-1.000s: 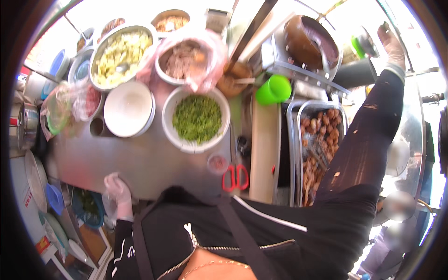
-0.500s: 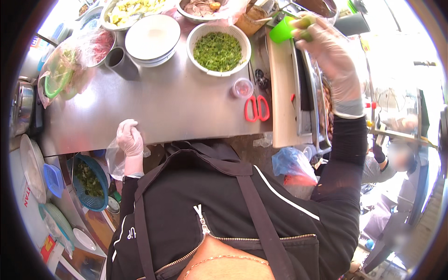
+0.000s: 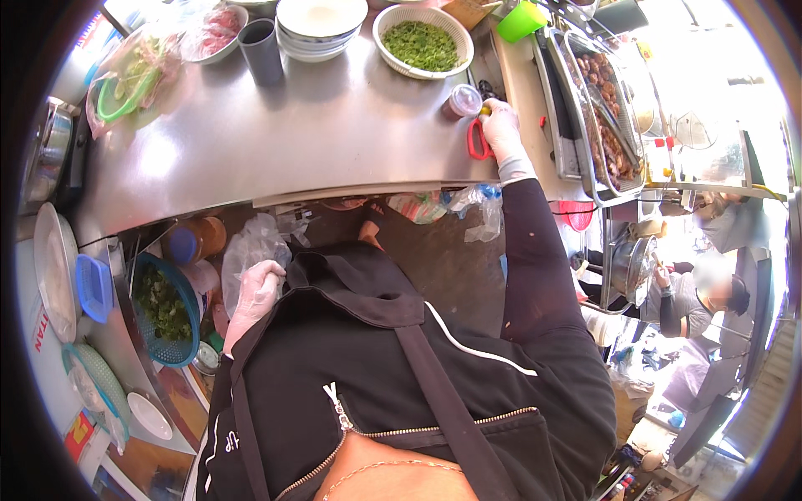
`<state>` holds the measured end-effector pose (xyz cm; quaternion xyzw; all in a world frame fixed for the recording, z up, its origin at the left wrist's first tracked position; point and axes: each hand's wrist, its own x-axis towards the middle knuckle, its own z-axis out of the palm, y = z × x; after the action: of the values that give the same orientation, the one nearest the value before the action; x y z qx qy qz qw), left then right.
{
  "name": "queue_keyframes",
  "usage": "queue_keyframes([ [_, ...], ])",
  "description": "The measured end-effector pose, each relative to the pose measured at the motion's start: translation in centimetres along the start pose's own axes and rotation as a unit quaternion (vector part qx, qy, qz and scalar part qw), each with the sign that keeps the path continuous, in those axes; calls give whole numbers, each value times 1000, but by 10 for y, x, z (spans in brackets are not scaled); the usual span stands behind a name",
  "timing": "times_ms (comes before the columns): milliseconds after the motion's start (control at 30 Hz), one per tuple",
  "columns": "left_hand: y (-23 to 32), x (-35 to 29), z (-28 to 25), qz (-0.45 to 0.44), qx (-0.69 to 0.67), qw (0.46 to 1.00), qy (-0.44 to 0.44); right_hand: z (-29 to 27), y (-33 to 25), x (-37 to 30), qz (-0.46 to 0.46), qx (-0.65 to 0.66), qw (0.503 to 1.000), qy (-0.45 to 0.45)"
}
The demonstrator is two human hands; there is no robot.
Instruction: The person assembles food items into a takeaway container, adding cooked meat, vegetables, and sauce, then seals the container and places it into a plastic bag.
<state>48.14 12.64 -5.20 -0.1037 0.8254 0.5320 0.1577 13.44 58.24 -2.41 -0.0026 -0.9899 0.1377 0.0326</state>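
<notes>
Person wears black long-sleeved fabric top, thin white curved piping, small white lettering on left side, metal-toothed zipper. Dark fabric apron has wide straps. Gold-toned chain necklace. Left hand, right hand: thin translucent gloves.

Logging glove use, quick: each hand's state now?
Left hand: closed; whether it grips the clear bag can't be told.
Right hand: closed on small yellow-green piece, by red scissors.

shiny steel table, dark floor below, white glare at right, probably daylight, blurring the background
</notes>
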Motion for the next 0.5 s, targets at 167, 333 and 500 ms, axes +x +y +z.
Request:
queue_keyframes([
  [167,-33,22,23,182,139,973,-14,6,3,-13,-25,-66,994,78],
  [333,-13,75,65,275,211,938,7,-8,-24,-89,-144,29,962,230],
  [500,-14,131,107,205,354,912,-39,7,-79,-204,-118,146,977,106],
])
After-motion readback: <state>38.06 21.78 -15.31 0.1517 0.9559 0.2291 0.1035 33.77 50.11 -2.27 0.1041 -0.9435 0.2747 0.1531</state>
